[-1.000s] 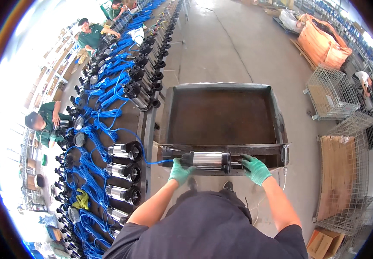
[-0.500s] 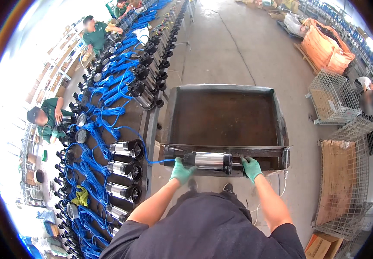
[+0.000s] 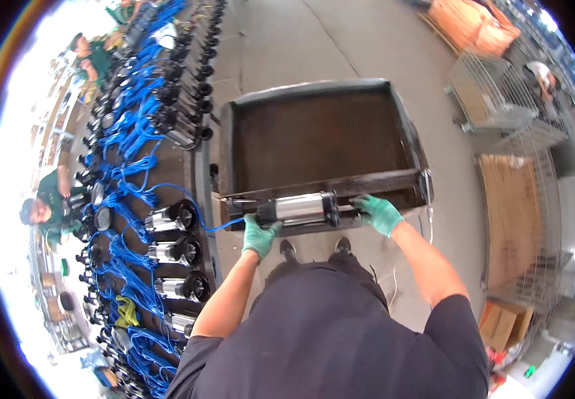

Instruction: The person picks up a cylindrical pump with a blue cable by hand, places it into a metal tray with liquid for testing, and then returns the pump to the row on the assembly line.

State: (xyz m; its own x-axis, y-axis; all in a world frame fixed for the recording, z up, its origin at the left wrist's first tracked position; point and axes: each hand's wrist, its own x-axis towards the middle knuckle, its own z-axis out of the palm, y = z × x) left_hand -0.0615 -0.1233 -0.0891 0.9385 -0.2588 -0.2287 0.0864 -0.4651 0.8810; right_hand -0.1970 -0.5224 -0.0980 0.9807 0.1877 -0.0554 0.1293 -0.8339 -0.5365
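Note:
A submersible pump (image 3: 300, 208), a silver cylinder with black ends, lies crosswise over the near compartment of a dark metal tank (image 3: 227, 143). Its blue cable (image 3: 224, 227) runs left to the bench. My left hand (image 3: 259, 237), in a green glove, is at the pump's black left end where the cable leaves; its fingers curl about that end, partly hidden. At the other end is my right hand (image 3: 380, 214), also gloved in green. Its fingers stretch left towards the short rod beside the pump's black right end, thumb apart; contact is hard to make out.
On the left, a long bench (image 3: 197, 173) bears rows of pumps and bundled blue cables. Several people in green work along its far side. Wire cages (image 3: 490, 93), an orange bulk bag (image 3: 470, 26) and a cardboard box (image 3: 503, 324) stand right. A white hose hangs beside the tank.
My view has shifted, so the bench and tank sit higher and further left. My right hand has turned, its fingers now stretched towards the rod. The pump still lies over the tank's near compartment.

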